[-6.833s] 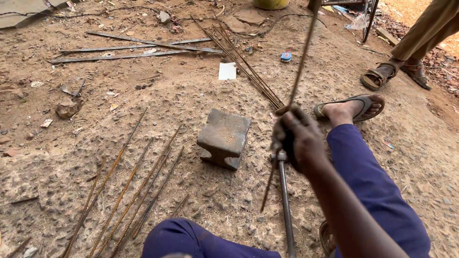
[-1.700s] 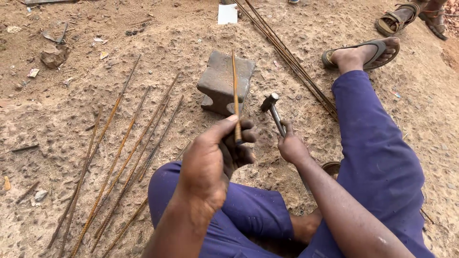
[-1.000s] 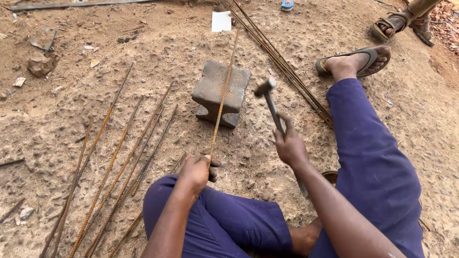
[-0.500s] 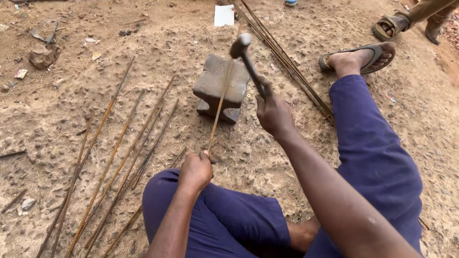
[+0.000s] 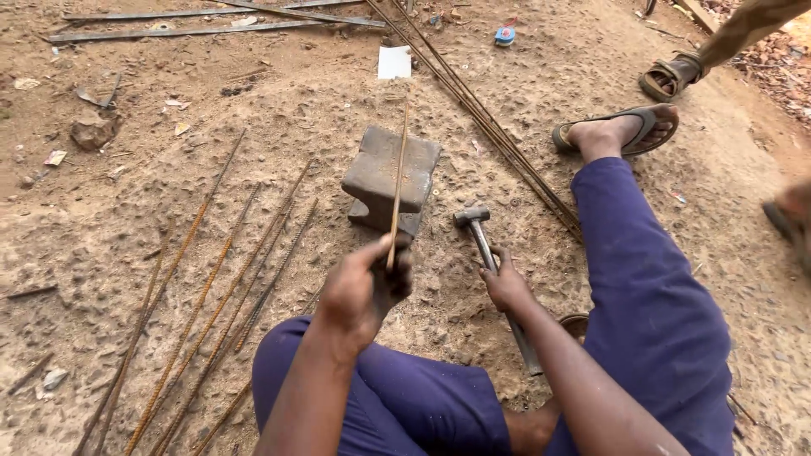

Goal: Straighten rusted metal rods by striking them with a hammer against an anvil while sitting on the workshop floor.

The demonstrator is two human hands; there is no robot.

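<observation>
Left hand point(image 5: 363, 291) grips a thin rod point(image 5: 397, 186) above the iron block point(image 5: 391, 179); right hand point(image 5: 507, 285) clasps a hammer point(image 5: 483, 241); white card point(image 5: 394, 62) beyond.

Bright, even daylight; soft shadows; edges slightly blurred.

The left hand point(image 5: 365, 291) is lifted up, with its fingers pinched tight. The right hand point(image 5: 505, 285) is low, curled shut.
</observation>
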